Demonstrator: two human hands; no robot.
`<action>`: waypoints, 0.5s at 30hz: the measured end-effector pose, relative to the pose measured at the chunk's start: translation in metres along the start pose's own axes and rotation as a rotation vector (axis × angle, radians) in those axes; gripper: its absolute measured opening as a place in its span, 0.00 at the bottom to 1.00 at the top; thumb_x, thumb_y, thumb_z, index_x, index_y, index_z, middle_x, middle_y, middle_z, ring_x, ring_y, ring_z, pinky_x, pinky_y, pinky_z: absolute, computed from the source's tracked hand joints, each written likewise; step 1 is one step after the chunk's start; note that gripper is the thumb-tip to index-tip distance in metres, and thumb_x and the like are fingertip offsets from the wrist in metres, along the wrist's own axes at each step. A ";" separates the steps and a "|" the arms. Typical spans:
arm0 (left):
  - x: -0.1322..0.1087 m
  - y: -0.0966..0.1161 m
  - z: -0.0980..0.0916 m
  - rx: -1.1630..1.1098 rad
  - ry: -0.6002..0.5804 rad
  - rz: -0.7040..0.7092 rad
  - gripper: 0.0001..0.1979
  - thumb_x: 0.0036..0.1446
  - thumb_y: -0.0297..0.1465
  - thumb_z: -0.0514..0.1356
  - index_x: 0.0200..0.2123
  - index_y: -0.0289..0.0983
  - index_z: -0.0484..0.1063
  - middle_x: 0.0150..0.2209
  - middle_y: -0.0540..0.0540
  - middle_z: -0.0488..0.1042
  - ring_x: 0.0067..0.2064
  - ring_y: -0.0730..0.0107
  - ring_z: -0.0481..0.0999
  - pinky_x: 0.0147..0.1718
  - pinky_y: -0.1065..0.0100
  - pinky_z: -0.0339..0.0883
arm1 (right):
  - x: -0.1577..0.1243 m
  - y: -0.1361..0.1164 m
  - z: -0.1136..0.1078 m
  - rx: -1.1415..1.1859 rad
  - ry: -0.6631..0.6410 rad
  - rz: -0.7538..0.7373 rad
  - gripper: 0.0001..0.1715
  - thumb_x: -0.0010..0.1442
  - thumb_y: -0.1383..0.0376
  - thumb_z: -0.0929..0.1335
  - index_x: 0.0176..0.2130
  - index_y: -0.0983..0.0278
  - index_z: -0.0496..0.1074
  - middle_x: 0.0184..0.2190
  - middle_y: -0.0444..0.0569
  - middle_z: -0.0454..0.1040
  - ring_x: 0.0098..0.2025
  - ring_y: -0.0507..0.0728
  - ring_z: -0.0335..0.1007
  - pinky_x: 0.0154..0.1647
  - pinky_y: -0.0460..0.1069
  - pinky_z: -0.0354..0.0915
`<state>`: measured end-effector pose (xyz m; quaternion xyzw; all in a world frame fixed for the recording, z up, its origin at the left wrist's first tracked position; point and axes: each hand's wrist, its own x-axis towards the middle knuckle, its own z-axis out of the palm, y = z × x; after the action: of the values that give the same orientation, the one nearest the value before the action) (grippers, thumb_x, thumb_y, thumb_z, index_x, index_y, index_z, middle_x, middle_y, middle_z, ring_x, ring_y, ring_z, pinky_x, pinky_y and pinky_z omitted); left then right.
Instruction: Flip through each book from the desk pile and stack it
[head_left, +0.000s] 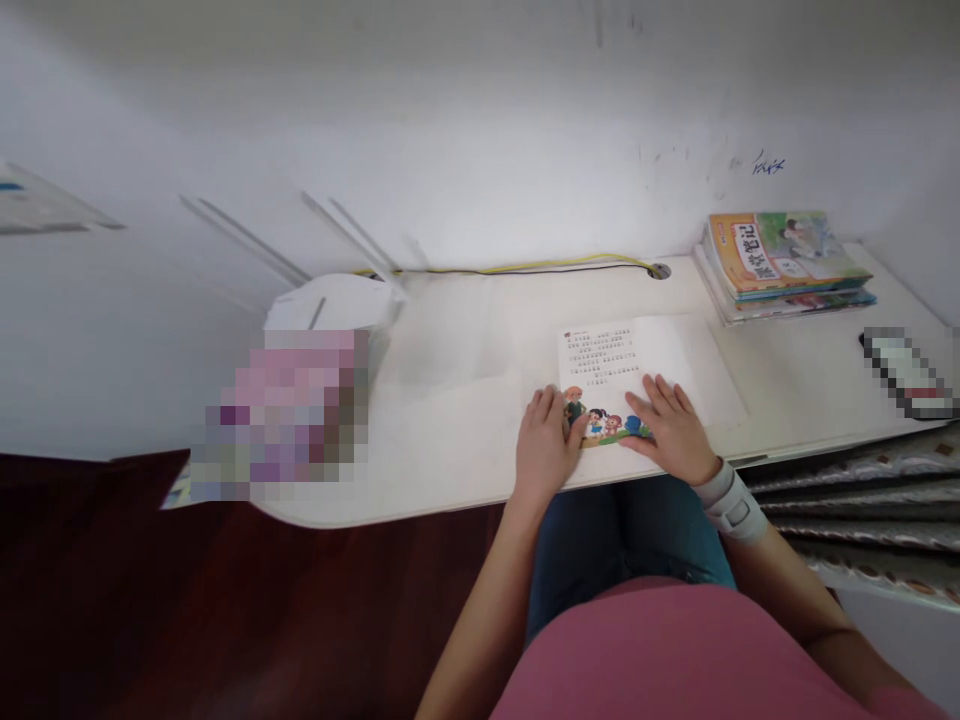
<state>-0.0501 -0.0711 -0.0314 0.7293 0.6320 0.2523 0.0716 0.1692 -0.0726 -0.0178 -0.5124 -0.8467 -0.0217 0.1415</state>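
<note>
On the white desk (442, 420), close to its front edge, lies a picture book (600, 352) with lines of print above cartoon figures. A paler, blank area of paper extends to the right of the printed part. My left hand (549, 440) rests at the lower left corner of the page, fingers stretched out and thumb over the drawing. Flat on the lower right part is my right hand (671, 428), its fingers spread. A pale wristband (729, 503) wraps the right wrist. Each hand covers a bit of the illustration.
A stack of books (787, 265) stands at the back right. A phone-like object (907, 375), pixelated, lies at the right. To the left, a white router (322, 303) with antennas sits behind a pixelated pink object (292, 400). A yellow cable (540, 264) runs along the wall.
</note>
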 end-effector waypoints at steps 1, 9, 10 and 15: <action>0.000 0.000 0.000 0.001 0.002 -0.001 0.28 0.62 0.44 0.50 0.55 0.28 0.65 0.61 0.27 0.63 0.64 0.45 0.60 0.60 0.46 0.56 | 0.000 0.000 0.000 0.000 0.000 0.001 0.37 0.61 0.44 0.62 0.61 0.64 0.64 0.65 0.63 0.56 0.67 0.68 0.49 0.63 0.62 0.50; -0.001 0.001 0.000 -0.012 0.001 0.001 0.24 0.62 0.42 0.51 0.54 0.32 0.67 0.61 0.30 0.63 0.64 0.45 0.59 0.59 0.45 0.57 | -0.002 0.005 -0.001 0.008 -0.027 -0.001 0.37 0.61 0.45 0.63 0.61 0.63 0.64 0.65 0.63 0.55 0.67 0.67 0.48 0.63 0.62 0.49; -0.001 0.001 -0.001 -0.011 0.001 0.002 0.24 0.62 0.42 0.51 0.54 0.32 0.67 0.61 0.30 0.63 0.64 0.45 0.59 0.60 0.45 0.57 | -0.002 0.006 -0.001 0.006 -0.029 -0.001 0.37 0.61 0.45 0.63 0.61 0.63 0.64 0.65 0.63 0.55 0.67 0.67 0.48 0.63 0.62 0.49; 0.000 0.002 -0.001 -0.011 0.007 0.002 0.24 0.62 0.42 0.50 0.53 0.33 0.68 0.61 0.30 0.63 0.64 0.45 0.60 0.59 0.44 0.57 | -0.003 0.007 0.000 0.004 -0.032 0.010 0.37 0.61 0.45 0.62 0.61 0.63 0.63 0.66 0.61 0.54 0.68 0.67 0.46 0.64 0.62 0.49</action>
<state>-0.0489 -0.0716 -0.0297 0.7285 0.6303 0.2582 0.0731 0.1771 -0.0721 -0.0192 -0.5166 -0.8464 -0.0110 0.1290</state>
